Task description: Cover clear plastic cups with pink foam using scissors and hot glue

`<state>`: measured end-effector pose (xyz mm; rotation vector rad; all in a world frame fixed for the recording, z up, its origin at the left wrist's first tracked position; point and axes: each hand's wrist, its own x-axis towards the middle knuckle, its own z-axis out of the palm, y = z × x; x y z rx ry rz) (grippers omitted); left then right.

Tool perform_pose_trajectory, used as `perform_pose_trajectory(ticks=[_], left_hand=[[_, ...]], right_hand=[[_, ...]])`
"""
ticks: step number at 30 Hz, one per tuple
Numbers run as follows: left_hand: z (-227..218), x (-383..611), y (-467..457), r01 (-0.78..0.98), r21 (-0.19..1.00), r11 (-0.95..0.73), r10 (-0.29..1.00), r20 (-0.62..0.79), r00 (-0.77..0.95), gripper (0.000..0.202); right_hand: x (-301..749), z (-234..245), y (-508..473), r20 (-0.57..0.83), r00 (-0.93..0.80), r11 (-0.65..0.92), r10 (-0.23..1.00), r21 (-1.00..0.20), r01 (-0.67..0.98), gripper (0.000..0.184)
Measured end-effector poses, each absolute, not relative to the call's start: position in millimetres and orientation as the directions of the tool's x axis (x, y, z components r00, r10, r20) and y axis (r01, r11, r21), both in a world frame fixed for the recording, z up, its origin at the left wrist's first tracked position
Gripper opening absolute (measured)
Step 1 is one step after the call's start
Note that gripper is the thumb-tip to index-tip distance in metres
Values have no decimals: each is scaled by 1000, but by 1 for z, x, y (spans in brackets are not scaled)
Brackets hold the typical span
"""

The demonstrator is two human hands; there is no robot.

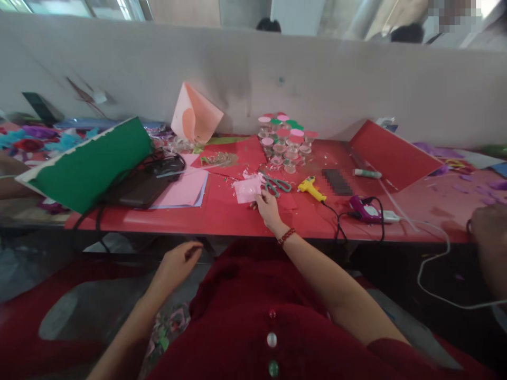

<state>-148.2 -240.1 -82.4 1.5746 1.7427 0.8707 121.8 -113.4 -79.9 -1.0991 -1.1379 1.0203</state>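
Note:
My right hand, with a beaded bracelet at the wrist, pinches the near right corner of a pink paper piece just over the red table. A small clear round shape shows on that paper. Right beside the fingers lie grey-handled scissors, and pink scraps are heaped behind the paper. Below the table's front edge hangs my left hand, its fingers loosely curled together with nothing visible in them. Farther back stands a cluster of small clear cups topped with pink, red and green discs.
A yellow glue gun, its cord, a purple power strip and a glue stick lie to the right. Pink sheets, a dark flat case and a green board are left. Another person's hand is at far right.

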Motion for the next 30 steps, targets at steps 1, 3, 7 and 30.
perform_pose_trajectory(ticks=[1, 3, 7, 30], left_hand=[[-67, -140, -223, 512, 858, 32, 999, -11, -45, 23], [-43, -122, -189, 360, 932, -33, 996, 59, -64, 31], [-31, -82, -125, -68, 997, -21, 985, 9, -175, 40], [-62, -42, -48, -451, 879, -157, 970, 50, -240, 9]], right_hand=[[120, -79, -113, 166, 125, 173, 978, -984, -46, 18], [116, -78, -111, 171, 101, 175, 980, -984, -36, 18], [105, -76, -102, 161, 63, 163, 985, -986, -31, 16], [62, -81, -44, 93, 75, 102, 993, -986, -132, 15]])
